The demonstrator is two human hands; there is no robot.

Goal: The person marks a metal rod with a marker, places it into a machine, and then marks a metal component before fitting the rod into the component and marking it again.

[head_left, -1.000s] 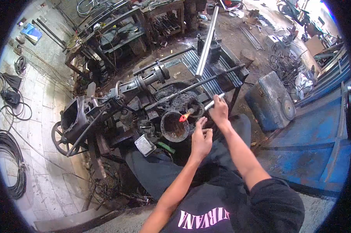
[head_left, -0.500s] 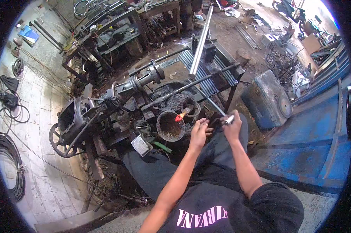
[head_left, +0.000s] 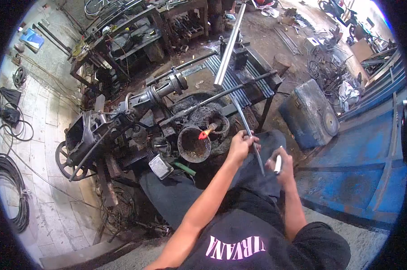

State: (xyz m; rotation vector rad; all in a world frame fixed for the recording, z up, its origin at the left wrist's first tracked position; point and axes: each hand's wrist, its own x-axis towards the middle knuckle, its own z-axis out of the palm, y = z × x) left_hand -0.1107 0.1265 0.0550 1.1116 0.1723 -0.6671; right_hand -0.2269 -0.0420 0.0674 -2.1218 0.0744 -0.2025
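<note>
My left hand (head_left: 242, 147) is closed around a thin metal rod (head_left: 259, 161), which slants from the frame toward my lap. Its near end is free, just left of my right hand (head_left: 285, 168). That right hand is closed on a short white pen-like cylinder (head_left: 278, 164), apart from the rod. Several similar rods (head_left: 220, 72) lie side by side on the metal frame beyond my hands. A thicker shiny bar (head_left: 230, 47) rests across them.
To the left stands a greasy machine with a handwheel (head_left: 68, 159). A round can (head_left: 194, 150) and a red-tipped brush (head_left: 206, 133) are beside my left hand. At right are a dark blue metal box (head_left: 309, 114) and a blue metal panel (head_left: 343, 184).
The rod has come closer to my body, and my left hand now grips it. My right hand has moved down and right, away from the rod, still holding the white cylinder.
</note>
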